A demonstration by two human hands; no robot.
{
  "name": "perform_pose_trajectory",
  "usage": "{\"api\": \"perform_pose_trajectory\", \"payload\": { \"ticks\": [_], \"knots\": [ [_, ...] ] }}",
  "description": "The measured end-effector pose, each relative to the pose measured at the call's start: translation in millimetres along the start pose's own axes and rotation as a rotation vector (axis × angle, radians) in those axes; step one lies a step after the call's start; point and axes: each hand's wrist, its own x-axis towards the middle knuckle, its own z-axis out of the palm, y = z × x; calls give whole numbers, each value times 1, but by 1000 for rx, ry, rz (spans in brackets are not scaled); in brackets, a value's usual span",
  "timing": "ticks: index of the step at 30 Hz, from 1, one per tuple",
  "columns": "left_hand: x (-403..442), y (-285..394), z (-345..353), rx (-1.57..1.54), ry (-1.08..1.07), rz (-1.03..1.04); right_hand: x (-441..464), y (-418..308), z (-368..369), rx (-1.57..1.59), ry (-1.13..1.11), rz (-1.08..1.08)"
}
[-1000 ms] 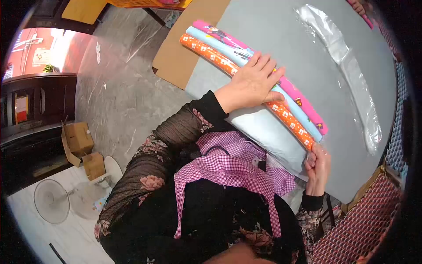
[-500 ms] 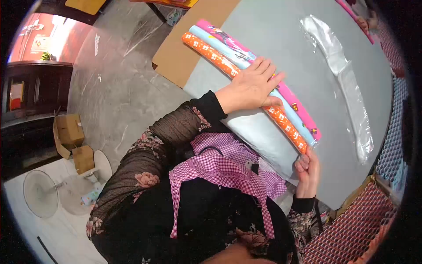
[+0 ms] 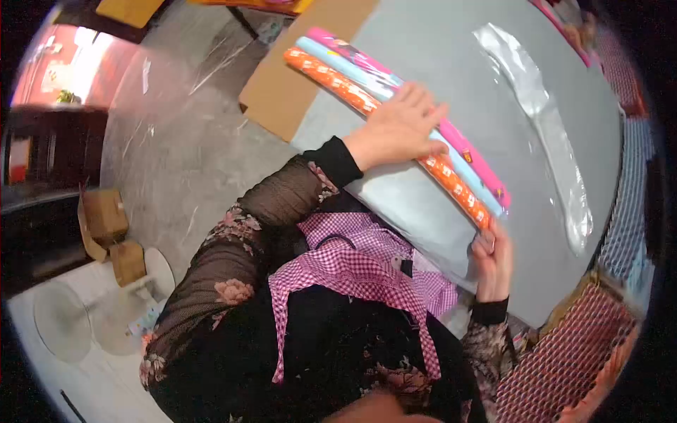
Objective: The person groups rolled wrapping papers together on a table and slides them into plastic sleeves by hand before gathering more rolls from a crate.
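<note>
Three patterned rolls that look like wrapping paper lie side by side in clear film: an orange roll (image 3: 457, 189), a light blue roll (image 3: 340, 65) and a pink roll (image 3: 471, 156). My left hand (image 3: 400, 127) rests across their middle, its fingers extended over the top and the thumb apart on the near side. At the lower right end, the curled fingers of my right hand (image 3: 493, 254) close on the tip of the orange roll. Whether they also pinch the film is hard to see.
Clear plastic sleeves (image 3: 543, 120) lie on the grey table (image 3: 451, 49) to the right. Brown cardboard (image 3: 282, 106) sits at its far left edge. Another person's hand (image 3: 589, 32) shows at the top right. Red patterned stacked material (image 3: 564, 345) stands at the lower right.
The view has shifted slightly, so the table and rolls sit a little further left. Both hands stay at the same places on the rolls.
</note>
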Motion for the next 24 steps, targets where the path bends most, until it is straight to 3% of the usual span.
{"api": "perform_pose_trajectory", "payload": {
  "ticks": [1,2,3,4,5,9,16,19,24],
  "knots": [
    [1,3,1,-21,-21,-27,-5,0,1,-23,4,-45],
    [1,3,1,-13,-30,-36,3,2,-15,13,-161,-21],
    [1,-1,9,39,33,-2,-16,3,2,-445,-110,-265],
    [2,-6,17,85,100,27,-13,13,-7,-678,-101,-452],
    [4,-3,12,80,63,32,-1,4,-17,-135,-187,-139],
    [12,-9,9,184,90,79,15,-13,-10,-173,-132,-8],
    [12,-15,14,193,97,90,23,-17,-13,-446,125,-179],
    [13,-9,11,175,63,66,17,-21,-1,-592,142,-245],
    [11,-3,5,153,83,47,29,-19,-8,-523,89,-241]
  ]
}}
